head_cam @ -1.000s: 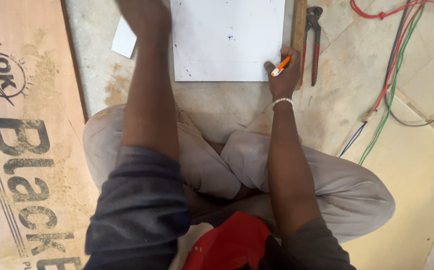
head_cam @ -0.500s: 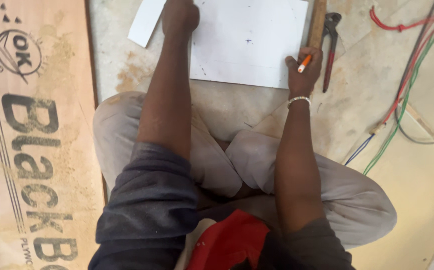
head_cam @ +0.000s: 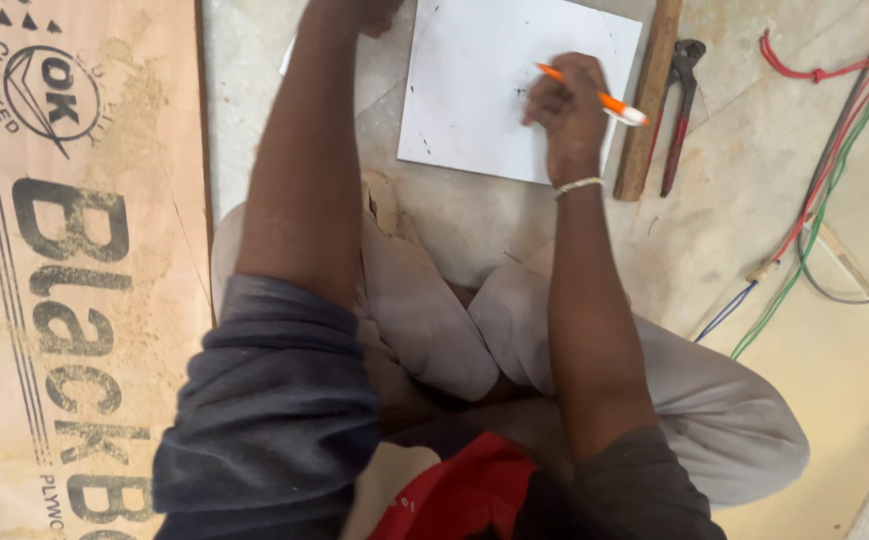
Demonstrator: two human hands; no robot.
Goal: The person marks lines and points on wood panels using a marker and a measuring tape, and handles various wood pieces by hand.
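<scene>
A white square sheet [head_cam: 485, 100] lies on the floor in front of my crossed legs. My right hand [head_cam: 567, 105] rests over its middle and is closed around an orange pen [head_cam: 615, 103], tip pointing toward the sheet's centre. A white bracelet circles that wrist. My left arm reaches up along the sheet's left side; only the base of my left hand [head_cam: 360, 12] shows at the top edge, and its fingers are out of frame.
A wooden strip [head_cam: 648, 100] lies along the sheet's right edge, with red-handled pincers [head_cam: 679, 110] beside it. Red, green and grey wires [head_cam: 815, 200] trail across the floor at right. A large plywood board [head_cam: 65, 270] with printed lettering lies at left.
My right hand has moved with the pen from the sheet's right edge to its middle. The view has shifted, so the sheet sits further right and my left hand has left the frame.
</scene>
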